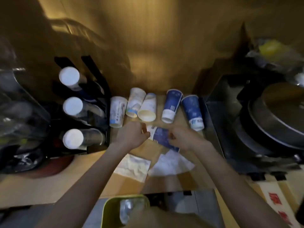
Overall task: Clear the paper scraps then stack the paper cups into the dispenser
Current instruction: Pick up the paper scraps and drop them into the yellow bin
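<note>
Both hands, left (131, 134) and right (184, 139), are pinching the blue cup (162, 138); scraps (171, 163) at six o'clock risk being forgotten.

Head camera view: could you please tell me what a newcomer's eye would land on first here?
First, the two hands, left hand and right hand, holding a blue paper cup at the counter's centre. Behind them lies a row of tipped-over cups, white ones left, blue ones right. At far left, the black dispenser shows three white cup stacks; paper scraps lie nearer the person.

Glossy paper cups (171, 105); matt wooden counter (49, 186).
</note>
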Demonstrator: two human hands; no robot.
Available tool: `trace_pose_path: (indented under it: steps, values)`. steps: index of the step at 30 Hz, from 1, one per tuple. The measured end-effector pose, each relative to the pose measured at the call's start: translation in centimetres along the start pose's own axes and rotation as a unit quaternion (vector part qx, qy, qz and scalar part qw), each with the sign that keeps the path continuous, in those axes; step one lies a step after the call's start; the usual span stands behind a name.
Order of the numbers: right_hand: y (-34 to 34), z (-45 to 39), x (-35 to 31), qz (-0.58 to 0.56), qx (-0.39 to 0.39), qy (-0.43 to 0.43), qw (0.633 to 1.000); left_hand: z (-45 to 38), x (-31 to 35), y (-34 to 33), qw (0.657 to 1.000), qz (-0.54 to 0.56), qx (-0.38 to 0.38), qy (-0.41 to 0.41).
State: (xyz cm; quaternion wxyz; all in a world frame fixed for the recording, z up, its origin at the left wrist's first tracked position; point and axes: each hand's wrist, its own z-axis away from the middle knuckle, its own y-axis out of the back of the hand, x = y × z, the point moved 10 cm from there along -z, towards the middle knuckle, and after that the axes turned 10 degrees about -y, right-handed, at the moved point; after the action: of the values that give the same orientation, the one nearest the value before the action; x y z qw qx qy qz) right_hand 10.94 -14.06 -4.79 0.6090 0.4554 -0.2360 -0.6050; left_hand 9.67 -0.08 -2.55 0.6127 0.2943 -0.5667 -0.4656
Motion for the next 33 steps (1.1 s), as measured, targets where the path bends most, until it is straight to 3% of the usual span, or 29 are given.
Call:
trace_pose_path:
  steps: [5, 9, 14, 16, 20, 24, 28, 31, 33]
  values:
    - [-8.0, 0.5, 1.9, 0.036, -0.022, -0.010, 0.999, 2.2, -2.4, -6.8, 0.995, 0.100, -0.001, 0.031]
    - [-11.9, 0.3, 2.8, 0.073, 0.022, -0.014, 0.997, 4.2, -4.1, -10.5, 0.992, 0.106, 0.050, 0.054]
    - [-14.4, 0.3, 3.7, 0.037, 0.088, -0.026, 0.995, 6.7, -6.6, -15.9, 0.995, -0.019, -0.044, 0.092]
    - [-15.0, 0.1, 4.0, 0.056, 0.108, -0.023, 0.992, 8.0, -7.6, -17.3, 0.992, -0.021, -0.067, 0.103]
    - [-15.7, 0.8, 4.3, 0.044, 0.142, -0.017, 0.989, 11.0, -9.0, -16.7, 0.990, 0.021, 0.036, 0.131]
    - [-15.6, 1.9, 3.0, 0.004, 0.189, 0.012, 0.982, 14.1, -9.8, -16.4, 0.981, 0.012, 0.048, 0.188]
    - [-17.1, 2.8, 1.4, -0.054, 0.182, 0.044, 0.981, 16.9, -9.8, -16.1, 0.979, 0.011, 0.071, 0.191]
    - [-18.5, 3.9, -0.4, -0.054, 0.170, 0.076, 0.981, 19.6, -10.6, -16.3, 0.957, 0.113, 0.101, 0.248]
    - [-19.9, 4.6, -2.3, -0.067, 0.116, 0.092, 0.987, 22.1, -10.9, -17.1, 0.942, 0.152, 0.103, 0.282]
